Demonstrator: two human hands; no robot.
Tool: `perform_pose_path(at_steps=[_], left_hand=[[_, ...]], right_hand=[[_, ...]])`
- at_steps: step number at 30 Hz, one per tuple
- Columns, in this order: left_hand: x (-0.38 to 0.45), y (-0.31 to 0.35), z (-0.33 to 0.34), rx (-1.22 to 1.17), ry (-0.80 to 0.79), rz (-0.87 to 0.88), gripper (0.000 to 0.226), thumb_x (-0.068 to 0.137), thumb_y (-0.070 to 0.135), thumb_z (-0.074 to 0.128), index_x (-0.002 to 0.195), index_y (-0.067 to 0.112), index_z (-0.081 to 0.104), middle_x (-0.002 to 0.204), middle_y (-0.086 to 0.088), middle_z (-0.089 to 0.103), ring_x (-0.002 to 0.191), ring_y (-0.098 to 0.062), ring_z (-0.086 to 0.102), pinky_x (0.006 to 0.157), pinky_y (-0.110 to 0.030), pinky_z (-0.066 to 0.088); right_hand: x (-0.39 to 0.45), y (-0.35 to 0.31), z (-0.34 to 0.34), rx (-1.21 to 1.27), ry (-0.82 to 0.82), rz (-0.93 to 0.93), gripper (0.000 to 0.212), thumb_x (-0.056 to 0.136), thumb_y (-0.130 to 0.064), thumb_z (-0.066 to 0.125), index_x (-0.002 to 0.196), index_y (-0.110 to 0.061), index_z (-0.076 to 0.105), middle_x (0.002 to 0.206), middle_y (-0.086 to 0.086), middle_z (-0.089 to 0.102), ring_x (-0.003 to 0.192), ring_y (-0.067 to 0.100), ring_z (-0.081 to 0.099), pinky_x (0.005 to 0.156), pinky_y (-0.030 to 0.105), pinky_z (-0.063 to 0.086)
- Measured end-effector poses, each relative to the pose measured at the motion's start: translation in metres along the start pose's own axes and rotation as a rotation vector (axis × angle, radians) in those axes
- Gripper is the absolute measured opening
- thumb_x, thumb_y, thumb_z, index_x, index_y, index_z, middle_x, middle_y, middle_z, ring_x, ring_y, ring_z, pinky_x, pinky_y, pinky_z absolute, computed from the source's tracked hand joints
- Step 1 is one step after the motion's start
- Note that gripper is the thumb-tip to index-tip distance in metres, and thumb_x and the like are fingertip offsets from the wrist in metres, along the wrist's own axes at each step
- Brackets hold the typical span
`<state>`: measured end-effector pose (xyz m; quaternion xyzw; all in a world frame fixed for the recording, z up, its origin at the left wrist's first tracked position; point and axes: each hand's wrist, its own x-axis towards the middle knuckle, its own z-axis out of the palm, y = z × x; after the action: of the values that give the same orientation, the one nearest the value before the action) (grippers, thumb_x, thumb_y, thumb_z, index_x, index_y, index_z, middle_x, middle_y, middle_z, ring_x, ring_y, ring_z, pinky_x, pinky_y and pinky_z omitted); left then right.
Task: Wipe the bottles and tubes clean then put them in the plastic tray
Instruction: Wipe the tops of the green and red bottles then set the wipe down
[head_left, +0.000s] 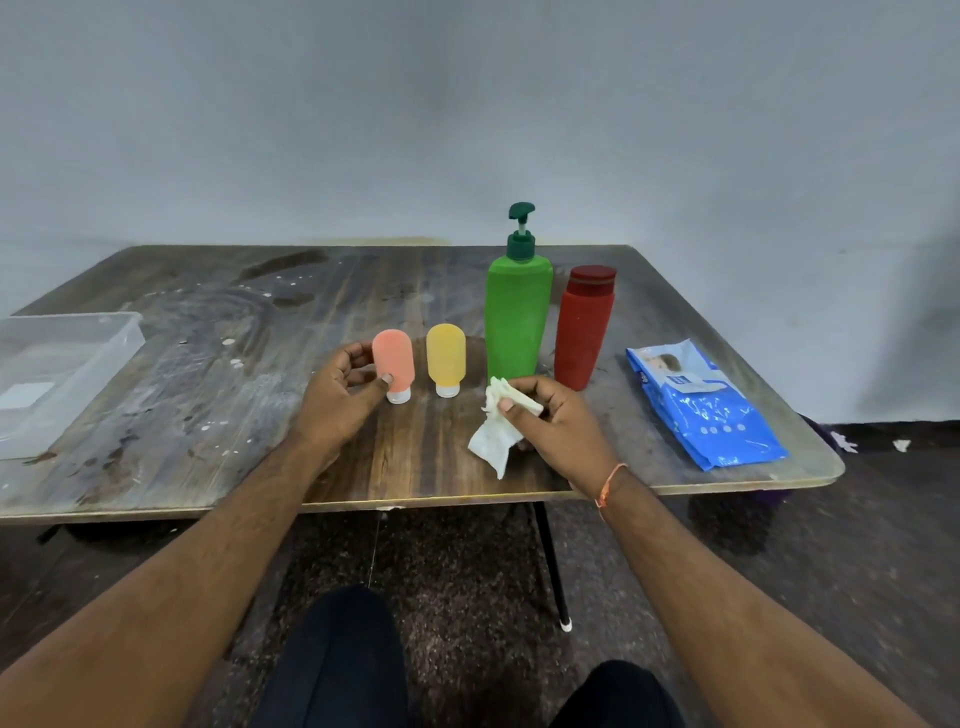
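Observation:
A pink tube (394, 359) stands cap-down on the wooden table (208, 364). My left hand (337, 397) curls round it, thumb on its lower front and fingers behind its left side. Right of it stand a yellow tube (445, 356), a tall green pump bottle (518, 317) and a red bottle (583, 330). My right hand (558, 426) holds a crumpled white wipe (496, 434) just in front of the green bottle. The clear plastic tray (78, 332) sits at the table's far left.
A blue pack of wipes (701, 405) lies at the table's right side near the rounded corner. The table's front edge runs just under my wrists. My knees show below, beside a thin black table leg (550, 566).

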<state>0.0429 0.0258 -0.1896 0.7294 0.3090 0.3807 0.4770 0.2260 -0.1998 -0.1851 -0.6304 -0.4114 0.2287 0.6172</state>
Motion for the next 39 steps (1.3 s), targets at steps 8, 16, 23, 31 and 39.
perform_pose_path(at_steps=[8,16,23,31,39], left_hand=[[0.003,-0.007,-0.002,-0.096,0.063,0.017,0.051,0.092,0.005,0.076,0.137,0.021,0.060,0.130,0.003,0.070,0.117,-0.015,0.069,0.101,-0.036,0.057],[0.002,-0.004,0.002,-0.097,0.063,0.039,0.052,0.092,0.005,0.075,0.139,0.018,0.058,0.132,0.001,0.069,0.116,-0.015,0.069,0.096,-0.031,0.057],[-0.002,0.000,-0.001,-0.115,0.093,0.044,0.049,0.093,0.010,0.076,0.139,0.018,0.059,0.130,0.002,0.069,0.118,-0.014,0.068,0.103,-0.036,0.057],[-0.004,0.026,-0.003,0.123,0.320,0.371,0.048,0.090,0.038,0.066,0.134,0.021,0.060,0.136,0.002,0.062,0.130,-0.017,0.055,0.114,-0.046,0.044],[0.036,0.138,0.056,0.196,-0.084,0.457,0.069,0.084,0.053,0.075,0.145,0.031,0.051,0.137,0.013,0.065,0.128,-0.004,0.059,0.111,-0.035,0.047]], right_hand=[[-0.018,-0.007,-0.045,-0.220,0.170,0.007,0.008,0.096,-0.023,0.078,0.099,-0.025,0.072,0.089,-0.005,0.076,0.068,0.008,0.064,0.059,0.026,0.052],[-0.052,-0.039,-0.127,-0.994,0.503,-0.091,0.014,0.094,-0.043,0.073,0.105,-0.035,0.073,0.073,-0.015,0.063,0.078,0.017,0.063,0.069,0.034,0.049],[-0.061,-0.024,-0.140,-1.116,0.420,-0.090,0.014,0.094,-0.044,0.070,0.106,-0.038,0.072,0.088,-0.007,0.072,0.085,0.021,0.066,0.069,0.035,0.049],[-0.066,-0.010,-0.109,-0.829,0.298,-0.172,0.010,0.092,-0.033,0.080,0.102,-0.032,0.075,0.073,-0.022,0.064,0.066,0.005,0.056,0.063,0.025,0.043],[-0.045,-0.012,-0.079,-0.390,0.291,-0.120,0.015,0.094,-0.029,0.080,0.101,-0.041,0.074,0.085,-0.001,0.075,0.079,0.035,0.067,0.074,0.052,0.058]])
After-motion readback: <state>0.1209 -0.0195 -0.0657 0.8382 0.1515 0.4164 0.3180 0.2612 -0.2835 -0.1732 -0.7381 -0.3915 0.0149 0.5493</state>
